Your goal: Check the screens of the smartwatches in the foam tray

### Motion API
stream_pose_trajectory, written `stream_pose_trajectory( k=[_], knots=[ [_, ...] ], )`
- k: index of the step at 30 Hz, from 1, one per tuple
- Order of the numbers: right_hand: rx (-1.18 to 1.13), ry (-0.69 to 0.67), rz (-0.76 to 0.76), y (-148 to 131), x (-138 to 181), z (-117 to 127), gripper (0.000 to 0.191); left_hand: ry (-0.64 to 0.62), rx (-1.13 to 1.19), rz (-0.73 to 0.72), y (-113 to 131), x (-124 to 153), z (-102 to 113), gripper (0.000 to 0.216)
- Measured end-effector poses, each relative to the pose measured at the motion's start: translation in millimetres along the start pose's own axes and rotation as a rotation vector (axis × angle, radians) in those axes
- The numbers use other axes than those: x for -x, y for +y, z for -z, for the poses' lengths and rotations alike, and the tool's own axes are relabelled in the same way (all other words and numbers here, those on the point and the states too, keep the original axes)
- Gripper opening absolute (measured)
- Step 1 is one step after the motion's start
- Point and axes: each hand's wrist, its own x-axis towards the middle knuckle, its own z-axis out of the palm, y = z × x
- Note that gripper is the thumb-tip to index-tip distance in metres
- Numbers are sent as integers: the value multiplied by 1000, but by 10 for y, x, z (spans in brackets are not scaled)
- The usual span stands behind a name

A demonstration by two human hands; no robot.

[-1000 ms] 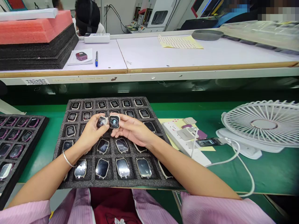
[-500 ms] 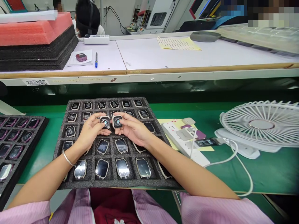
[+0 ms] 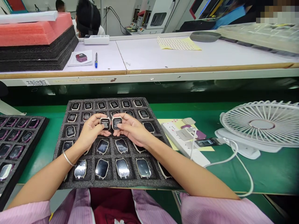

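From where I stand, the person has a smartwatch in each hand. The left hand [image 3: 90, 132], a silver bangle [image 3: 68, 159] on its wrist, pinches the left smartwatch [image 3: 106, 123] between thumb and fingers; the right hand [image 3: 132, 128] grips the right smartwatch [image 3: 116, 122] the same way, thumb over its side. The two pale-rimmed cases sit just beside each other, faces up, both screens lit with lines of white text too small for me to read. They are held above the middle of a grey foam tray [image 3: 112, 184], whose front edge runs along the front edge of the green desk [image 3: 224, 177].

More watches fill the tray's pockets: text glows on those along the back edge, while those by the front edge look dark. Past the tray's left edge lies another foam tray [image 3: 23, 165] with purple-rimmed watches.

Off the tray's right edge, a white power strip [image 3: 199, 156] lies partly over a yellow sheet [image 3: 209, 149], and a white fan [image 3: 261, 124] stands farther right. On the raised shelf [image 3: 144, 59], a blue pen [image 3: 96, 60] lies near the front edge, beside a purple watch case [image 3: 81, 57] on paper.
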Motion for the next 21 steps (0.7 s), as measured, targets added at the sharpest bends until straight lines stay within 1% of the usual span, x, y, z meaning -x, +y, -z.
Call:
stream_pose_trajectory(
  k=[6,12,21],
  knots=[
    [19,0,14,8,-8,4,34,5,-10,1,10,10,-8,32],
    [9,-3,21,-3,4,-19,40,-3,-5,-10,-5,9,2,32],
    [31,-4,32,2,0,-17,41,-11,17,-13,-9,15,3,33]
  ],
)
